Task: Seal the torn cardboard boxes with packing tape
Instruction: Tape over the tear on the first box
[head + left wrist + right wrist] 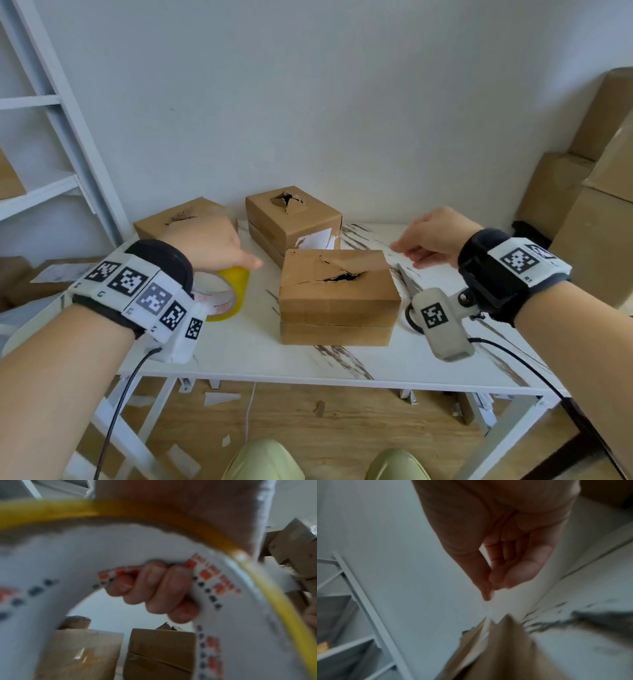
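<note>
Sitting nearest on the white marble-patterned table (260, 359) is a squat brown cardboard box (337, 298), its flat top split by a jagged black tear. Just left of it a tape roll (227, 294) is standing on edge, yellow-tinted outside with a white printed core. The left hand (209, 245) is gripping this roll from above; the left wrist view is showing what the head view is hiding, namely fingers (154, 588) curling through the core over red and dark lettering, with the yellow rim arcing overhead, all blurred. Right of the near box, scissors (409, 286) are lying on the table, partly hidden by the wrist camera. The right hand (435, 238) is hovering above the table's right part, holding nothing, fingers loosely extended toward the boxes; the right wrist view is showing its palm relaxed, thumb close beside the fingertips, blurred cardboard below. Farther back, a taller box (291, 219) with a punched-in hole on top and a torn white label on its side is standing against the wall, close behind the near box. A third box (181, 219), creased and torn on top, is sitting at the back left, behind the left hand. Large plain cartons (592, 192) are stacking up at far right, and a white metal shelf (51, 137) is standing at far left.
</note>
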Motion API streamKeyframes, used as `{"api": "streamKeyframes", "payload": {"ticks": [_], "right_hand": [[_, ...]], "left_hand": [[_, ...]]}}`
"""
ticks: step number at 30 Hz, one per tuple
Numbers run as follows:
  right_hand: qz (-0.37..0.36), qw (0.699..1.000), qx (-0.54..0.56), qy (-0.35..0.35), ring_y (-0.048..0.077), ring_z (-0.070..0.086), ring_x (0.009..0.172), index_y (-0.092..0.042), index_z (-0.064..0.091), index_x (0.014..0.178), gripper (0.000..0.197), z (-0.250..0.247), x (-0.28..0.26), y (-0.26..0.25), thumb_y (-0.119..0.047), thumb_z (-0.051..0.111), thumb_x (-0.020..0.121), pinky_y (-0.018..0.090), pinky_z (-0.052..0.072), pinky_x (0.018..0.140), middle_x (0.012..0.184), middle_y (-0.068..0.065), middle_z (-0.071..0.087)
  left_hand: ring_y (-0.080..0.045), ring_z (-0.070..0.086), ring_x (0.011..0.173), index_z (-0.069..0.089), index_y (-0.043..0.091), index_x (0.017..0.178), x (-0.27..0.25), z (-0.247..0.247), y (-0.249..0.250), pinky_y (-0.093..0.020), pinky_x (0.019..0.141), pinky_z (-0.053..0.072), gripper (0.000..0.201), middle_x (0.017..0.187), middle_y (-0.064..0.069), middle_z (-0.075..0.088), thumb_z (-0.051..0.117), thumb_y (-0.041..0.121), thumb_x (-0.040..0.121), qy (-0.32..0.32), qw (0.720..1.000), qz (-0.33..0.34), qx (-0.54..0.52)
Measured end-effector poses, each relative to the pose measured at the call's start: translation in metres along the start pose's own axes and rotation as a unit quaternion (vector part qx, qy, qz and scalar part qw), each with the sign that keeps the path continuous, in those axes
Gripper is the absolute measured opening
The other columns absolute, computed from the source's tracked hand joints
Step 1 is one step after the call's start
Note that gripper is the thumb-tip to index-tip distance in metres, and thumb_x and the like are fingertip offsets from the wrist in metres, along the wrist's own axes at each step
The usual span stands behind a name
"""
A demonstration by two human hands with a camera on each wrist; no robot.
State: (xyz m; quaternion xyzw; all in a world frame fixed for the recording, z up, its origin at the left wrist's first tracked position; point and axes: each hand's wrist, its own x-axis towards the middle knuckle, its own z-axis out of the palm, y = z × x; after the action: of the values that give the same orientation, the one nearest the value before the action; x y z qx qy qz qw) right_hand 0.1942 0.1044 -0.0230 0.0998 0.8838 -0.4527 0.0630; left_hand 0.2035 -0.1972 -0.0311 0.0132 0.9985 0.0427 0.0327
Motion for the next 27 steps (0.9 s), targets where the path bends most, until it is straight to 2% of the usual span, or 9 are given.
{"api": "streamKeyframes", "payload": {"ticks": [3,6,8,10,13,15,19,23,27], "right_hand": [[0.023,0.997,0.045,0.057,0.014,0.053,0.054,-0.005,0.059,0.072,0.016,-0.024,-0.001,0.022,-0.005,0.074,0.078,0.024,0.055,0.057,0.064,0.006,0.057],[0.014,0.986,0.160,0.040,0.010,0.050,0.048,-0.007,0.061,0.075,0.012,-0.033,-0.002,0.027,-0.006,0.073,0.078,0.020,0.052,0.050,0.065,0.004,0.056],[-0.013,0.986,0.164,0.021,0.010,0.049,0.049,-0.009,0.061,0.077,0.012,-0.030,0.000,0.015,-0.008,0.073,0.078,0.019,0.052,0.047,0.066,0.003,0.056],[-0.043,0.990,0.136,0.005,0.010,0.050,0.051,-0.010,0.061,0.078,0.013,-0.025,-0.002,-0.003,-0.011,0.074,0.078,0.019,0.054,0.051,0.065,0.002,0.056],[-0.086,0.989,0.116,0.015,0.009,0.049,0.054,-0.013,0.058,0.073,0.017,-0.023,-0.004,-0.025,-0.012,0.074,0.078,0.023,0.054,0.064,0.066,0.001,0.054],[-0.116,0.985,0.129,0.018,0.009,0.050,0.055,-0.014,0.056,0.069,0.020,-0.021,-0.005,-0.035,-0.012,0.075,0.078,0.024,0.055,0.067,0.067,0.000,0.054],[-0.179,0.966,0.188,0.010,0.010,0.054,0.058,-0.017,0.052,0.065,0.026,-0.015,-0.007,-0.058,-0.012,0.075,0.077,0.024,0.056,0.067,0.068,-0.001,0.056],[-0.218,0.951,0.216,0.028,0.012,0.059,0.068,-0.019,0.050,0.064,0.029,-0.014,-0.011,-0.078,-0.009,0.074,0.077,0.027,0.058,0.071,0.075,0.001,0.061],[-0.221,0.940,0.255,0.049,0.015,0.064,0.057,-0.015,0.048,0.068,0.028,-0.021,-0.012,-0.084,-0.002,0.069,0.080,0.028,0.059,0.065,0.072,0.007,0.066]], "left_hand": [[-0.017,0.038,0.048,0.036,0.018,0.047,-0.001,0.001,-0.023,-0.028,0.056,0.028,0.058,0.047,0.003,0.034,0.056,0.059,0.081,0.006,0.999,-0.028,0.033],[-0.016,0.035,0.045,0.030,0.019,0.045,-0.002,-0.005,-0.029,-0.028,0.055,0.025,0.060,0.045,0.004,0.029,0.060,0.057,0.079,0.063,0.997,-0.012,-0.036],[-0.017,0.035,0.047,0.031,0.018,0.044,0.001,-0.011,-0.019,-0.028,0.055,0.025,0.061,0.045,0.004,0.029,0.061,0.059,0.078,0.085,0.995,0.001,-0.057],[-0.018,0.036,0.048,0.033,0.018,0.045,0.003,-0.016,-0.008,-0.028,0.056,0.026,0.061,0.045,0.004,0.031,0.062,0.062,0.075,0.093,0.993,0.012,-0.074],[-0.017,0.036,0.048,0.033,0.018,0.045,0.005,-0.017,0.001,-0.028,0.056,0.025,0.058,0.045,0.003,0.032,0.065,0.053,0.079,0.110,0.988,0.017,-0.109],[-0.017,0.033,0.047,0.032,0.019,0.044,0.006,-0.014,0.004,-0.028,0.055,0.024,0.058,0.045,0.003,0.030,0.066,0.049,0.079,0.122,0.981,0.026,-0.150],[-0.019,0.031,0.048,0.030,0.020,0.045,0.009,-0.007,0.003,-0.032,0.057,0.025,0.058,0.047,0.003,0.026,0.066,0.049,0.079,0.152,0.965,0.029,-0.212],[-0.019,0.041,0.051,0.040,0.018,0.049,0.009,-0.001,0.003,-0.031,0.058,0.032,0.055,0.048,0.001,0.037,0.061,0.058,0.080,0.203,0.957,0.015,-0.208],[-0.021,0.039,0.053,0.037,0.018,0.050,0.012,0.003,0.001,-0.032,0.058,0.030,0.056,0.051,-0.002,0.033,0.059,0.060,0.080,0.209,0.952,0.007,-0.222]]}}
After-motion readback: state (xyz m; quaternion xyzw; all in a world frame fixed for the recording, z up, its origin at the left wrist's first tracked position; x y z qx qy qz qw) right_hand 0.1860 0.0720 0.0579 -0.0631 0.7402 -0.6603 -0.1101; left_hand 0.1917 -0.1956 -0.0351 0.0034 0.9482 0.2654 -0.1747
